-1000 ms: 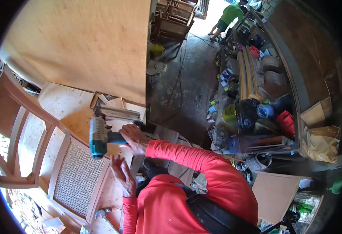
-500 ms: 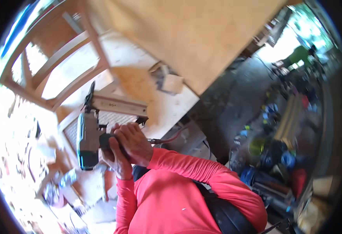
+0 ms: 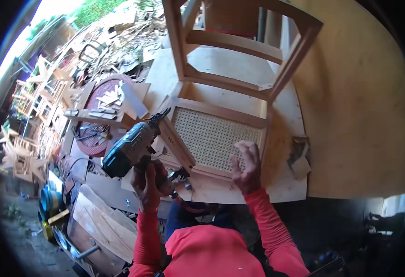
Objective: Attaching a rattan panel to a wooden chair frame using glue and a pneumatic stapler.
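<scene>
My left hand (image 3: 148, 187) is wrapped around the handle of a pneumatic nail gun (image 3: 130, 145), a grey and black tool with a long magazine. Its nose points up and away, over the left front corner of the chair seat. From the handle's base runs a reddish air hose (image 3: 191, 207). A wooden chair frame (image 3: 232, 85) lies on the worktable, with a woven cane panel (image 3: 211, 134) set in its seat. Above the right part of this panel hovers my right hand (image 3: 248, 168), fingers apart and holding nothing; whether it touches the cane I cannot tell.
The pale worktable (image 3: 281, 187) spreads under the chair. A large plywood sheet (image 3: 359, 101) stands to the right. At the left lie a reddish round woven piece (image 3: 112, 90) with wood offcuts, and a hammer (image 3: 88, 250) is lower down. Wooden frames (image 3: 24, 157) crowd the far left.
My right hand has let go of the nail gun and moved right, over the seat. The nail gun has tilted in my left hand. The view has swung left, bringing the whole chair into sight.
</scene>
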